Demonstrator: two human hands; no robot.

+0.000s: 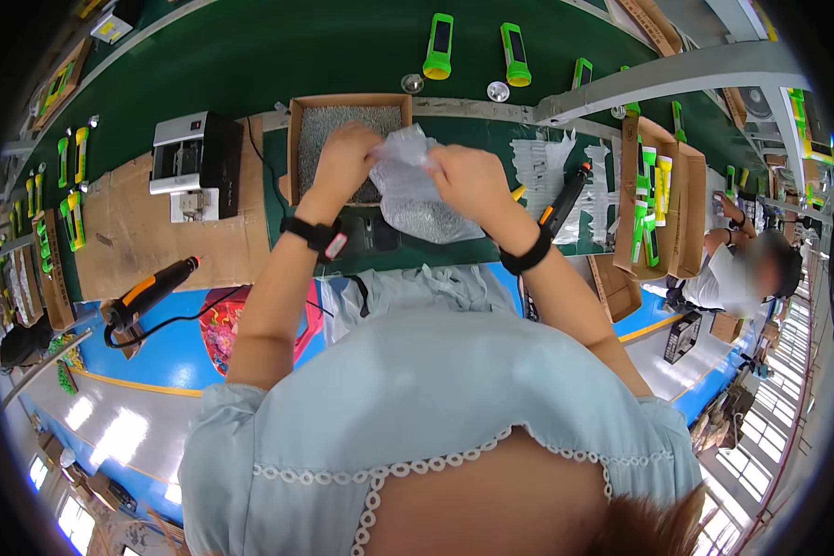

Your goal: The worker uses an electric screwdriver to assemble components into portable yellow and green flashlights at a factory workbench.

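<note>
A clear plastic bag [422,206], its lower part full of small silvery pieces, is between my hands at the bench's near edge. My right hand [471,183] is closed on the bag's upper right side. My left hand [347,156] pinches its upper left edge, with the fingertips partly hidden. Behind and left of the bag stands an open cardboard box [294,139] holding a layer of small silvery metal pieces [357,115], too small to make out singly. My left hand is over this box. A dark flat object [372,234] lies below the bag.
Electric screwdrivers hang at left [162,284] and right [565,206]. A white-and-black machine [193,167] stands on cardboard at left. Green flashlights [439,46] stand across the bench; a cardboard box [684,208] at right holds several. A grey metal frame [658,85] crosses upper right. Another person [734,273] sits far right.
</note>
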